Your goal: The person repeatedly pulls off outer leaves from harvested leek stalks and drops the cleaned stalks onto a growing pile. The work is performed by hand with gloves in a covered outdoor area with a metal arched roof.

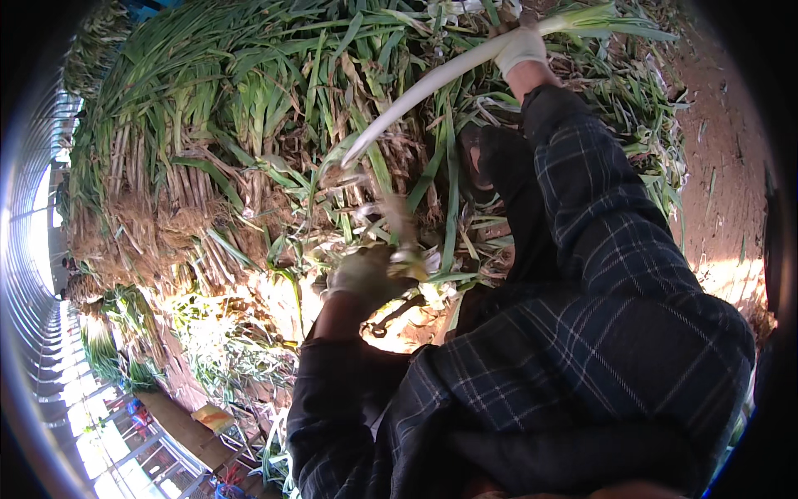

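My right hand (522, 48), in a pale glove, is closed around a long green onion (432, 86) at the top of the view. Its smooth white shaft slants down to the left, and its green leaves (592, 21) stick out to the right. Lower down, my gloved left hand (362, 274) is above loose peelings, well apart from that onion. A brownish strip of peel (399, 220), smeared by motion, shows beside its fingers. Blur and shade hide whether the fingers grip it.
A big heap of unpeeled green onions (158, 158), roots and dirt still on, covers the left and far side. Stripped leaves (657, 158) lie to the right, along the bare soil (719, 166). My shoe (475, 162) stands among the leaves. More bundles (104, 345) are farther left.
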Demonstrator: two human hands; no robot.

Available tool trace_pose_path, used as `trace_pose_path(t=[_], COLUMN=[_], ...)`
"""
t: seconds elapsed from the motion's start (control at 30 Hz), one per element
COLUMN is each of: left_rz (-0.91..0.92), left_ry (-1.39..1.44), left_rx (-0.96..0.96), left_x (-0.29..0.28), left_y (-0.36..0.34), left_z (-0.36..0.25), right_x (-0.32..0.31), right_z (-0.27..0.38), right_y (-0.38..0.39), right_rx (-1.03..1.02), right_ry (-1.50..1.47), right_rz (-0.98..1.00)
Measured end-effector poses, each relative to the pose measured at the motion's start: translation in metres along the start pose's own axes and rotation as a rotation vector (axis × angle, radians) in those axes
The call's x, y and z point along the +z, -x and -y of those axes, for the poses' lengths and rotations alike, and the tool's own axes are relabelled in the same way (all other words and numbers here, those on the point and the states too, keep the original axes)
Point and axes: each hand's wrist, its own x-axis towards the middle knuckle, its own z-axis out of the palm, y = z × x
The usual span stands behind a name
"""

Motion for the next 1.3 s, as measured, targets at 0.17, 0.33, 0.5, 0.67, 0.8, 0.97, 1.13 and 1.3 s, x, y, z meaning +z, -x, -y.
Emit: trace_pose_path(t=[0.17,0.33,0.5,0.67,0.8,0.97,1.13,1.3], left_rz=[-0.199,-0.775,-0.544,-0.501,-0.533,-0.470,-0.441,-0.261], left_ry=[-0.126,-0.312,0.472,0.686,0.953,1.413,2.113,1.764], left_rx=[-0.261,-0.224,-0.143,0.012,-0.144,-0.047,0.116,0.282], left_x=[-0.054,-0.087,-0.061,-0.038,-0.024,-0.013,-0.007,0.009], left_y=[-0.001,-0.002,-0.001,-0.008,-0.008,0.008,0.041,0.144], left_z=[-0.062,-0.069,-0.047,-0.019,-0.020,-0.033,-0.005,0.052], right_x=[0.040,0.069,0.083,0.089,0.088,0.084,0.068,0.038], right_z=[-0.020,-0.033,-0.034,-0.032,-0.037,-0.037,-0.029,-0.024], right_y=[0.062,0.123,0.148,0.156,0.157,0.143,0.112,0.064], right_rx=[0.174,0.395,0.489,0.578,0.611,0.735,0.872,0.403], right_ry=[-0.062,-0.140,-0.018,-0.088,-0.130,-0.311,-0.646,-0.159], right_rz=[-0.036,0.186,0.334,0.500,0.532,0.555,0.708,0.343])
